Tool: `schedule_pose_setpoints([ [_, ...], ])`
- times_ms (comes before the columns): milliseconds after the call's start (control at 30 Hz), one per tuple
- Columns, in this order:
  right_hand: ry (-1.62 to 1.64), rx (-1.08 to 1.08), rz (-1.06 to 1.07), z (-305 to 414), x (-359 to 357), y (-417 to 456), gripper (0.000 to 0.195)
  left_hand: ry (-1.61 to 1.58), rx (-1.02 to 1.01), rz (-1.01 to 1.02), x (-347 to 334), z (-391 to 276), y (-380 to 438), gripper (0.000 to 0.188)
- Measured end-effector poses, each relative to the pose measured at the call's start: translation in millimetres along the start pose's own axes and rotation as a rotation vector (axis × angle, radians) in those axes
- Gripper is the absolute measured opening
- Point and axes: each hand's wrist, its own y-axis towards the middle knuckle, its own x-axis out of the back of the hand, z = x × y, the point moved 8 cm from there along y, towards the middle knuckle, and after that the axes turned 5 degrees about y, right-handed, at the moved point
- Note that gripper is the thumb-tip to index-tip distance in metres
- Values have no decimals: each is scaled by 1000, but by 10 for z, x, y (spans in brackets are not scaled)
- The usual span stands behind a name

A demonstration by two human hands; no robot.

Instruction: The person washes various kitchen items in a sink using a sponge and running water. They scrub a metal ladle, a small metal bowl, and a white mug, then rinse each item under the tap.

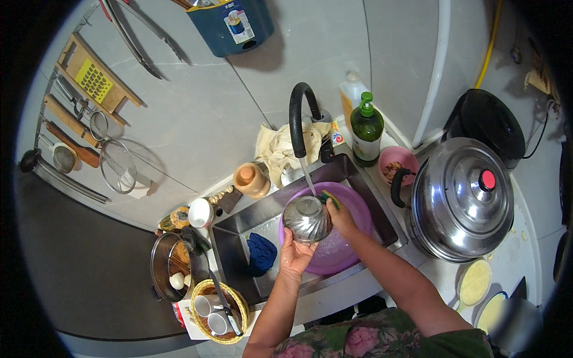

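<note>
My left hand (296, 256) holds a ribbed glass bowl (308, 219) by its near rim, base turned up. Water runs from the black faucet (297, 121) onto or just beside the bowl. In my right hand (342, 219) is a green-and-yellow scouring sponge (330, 200), held against or close to the bowl's far right side. Below both hands a purple plastic basin (353, 241) sits in the stainless steel sink (233, 226). A crumpled dark blue cloth (262, 254) lies on the sink floor, left of the basin.
A green pump bottle (367, 129) and a pink bowl (398, 162) stand behind the sink. To the right is a large lidded steel pot (463, 201). At left are a wicker basket (244, 308) with mugs and a knife (224, 295), and a steel pot (159, 264).
</note>
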Motion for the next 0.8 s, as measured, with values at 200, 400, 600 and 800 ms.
schedule_pose_setpoints([
  [200, -874, 689, 106, 617, -589, -929, 39, 98, -23, -19, 58, 5, 74, 36],
  [400, -436, 346, 87, 611, -307, -209, 33, 478, -138, 64, -192, 49, -169, 29],
  [600, -345, 287, 80, 554, -276, -318, 32, 649, -155, -67, -191, 31, -171, 22],
  [800, -971, 820, 213, 848, -731, -906, 29, 1279, -350, -150, -144, -224, -182, 20],
])
